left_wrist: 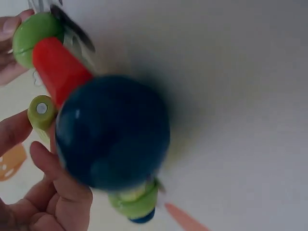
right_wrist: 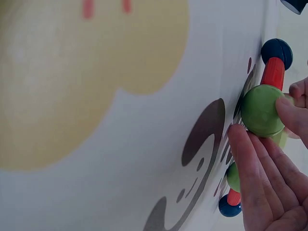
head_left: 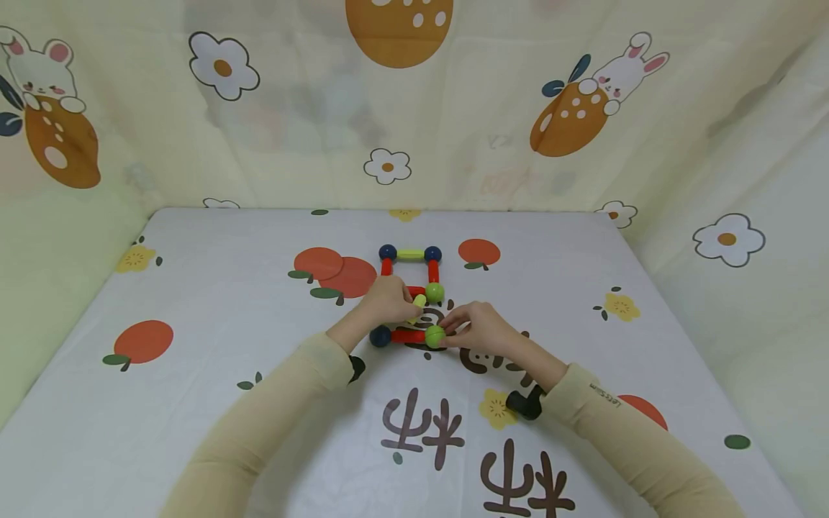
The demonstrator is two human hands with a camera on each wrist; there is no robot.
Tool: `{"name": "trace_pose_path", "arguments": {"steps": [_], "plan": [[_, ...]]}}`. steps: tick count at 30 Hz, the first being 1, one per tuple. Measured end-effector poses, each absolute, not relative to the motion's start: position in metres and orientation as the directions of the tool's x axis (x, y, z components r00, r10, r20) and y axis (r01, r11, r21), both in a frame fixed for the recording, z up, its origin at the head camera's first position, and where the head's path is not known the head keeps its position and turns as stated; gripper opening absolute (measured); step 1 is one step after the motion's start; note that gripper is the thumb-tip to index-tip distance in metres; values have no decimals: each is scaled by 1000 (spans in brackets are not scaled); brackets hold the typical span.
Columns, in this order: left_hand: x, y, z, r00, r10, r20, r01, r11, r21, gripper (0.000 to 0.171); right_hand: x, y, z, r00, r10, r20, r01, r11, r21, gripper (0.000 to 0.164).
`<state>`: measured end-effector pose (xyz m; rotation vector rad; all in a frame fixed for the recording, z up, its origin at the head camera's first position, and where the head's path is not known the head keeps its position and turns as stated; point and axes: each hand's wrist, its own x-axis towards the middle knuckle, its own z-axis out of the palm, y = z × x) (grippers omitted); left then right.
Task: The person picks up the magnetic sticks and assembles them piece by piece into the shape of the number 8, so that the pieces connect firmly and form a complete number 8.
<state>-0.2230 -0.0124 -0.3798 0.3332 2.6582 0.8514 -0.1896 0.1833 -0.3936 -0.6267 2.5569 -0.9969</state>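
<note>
In the head view my left hand (head_left: 387, 301) pinches a short yellow-green rod (head_left: 419, 300). A round metal tip shows on the end of that rod (left_wrist: 42, 108) in the left wrist view. My right hand (head_left: 482, 329) holds a green ball (head_left: 435, 336) between thumb and fingers, the thumb lying on its side in the right wrist view. This ball is joined to a red rod (head_left: 408, 336), whose other end meets a dark blue ball (head_left: 380, 336). Just beyond stands a square frame of rods and balls, its near left corner hidden behind my left hand.
The frame has two blue balls at the back, a yellow-green rod (head_left: 410, 255) between them, red rods (head_left: 433, 272) along its sides and a green ball (head_left: 435, 293) at its near right. A printed cloth (head_left: 214, 288) covers the table; a patterned curtain (head_left: 291, 129) hangs behind.
</note>
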Motion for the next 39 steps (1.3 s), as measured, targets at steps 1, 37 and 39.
{"name": "trace_pose_path", "arguments": {"steps": [1,37,39], "plan": [[-224,-10,-381,-919,303,-254,97,795,599,42,-190,183,-394,-850,-508,-138,-281,659,-697,28],[-228,9,-396,-842,189,-505,-339,543,768,27,-191,181,-393,-847,-514,-131,-295,662,-689,27],[-227,7,-396,-849,219,-481,-298,552,779,24,-191,181,-393,-847,-515,-131,-295,662,-689,27]]}}
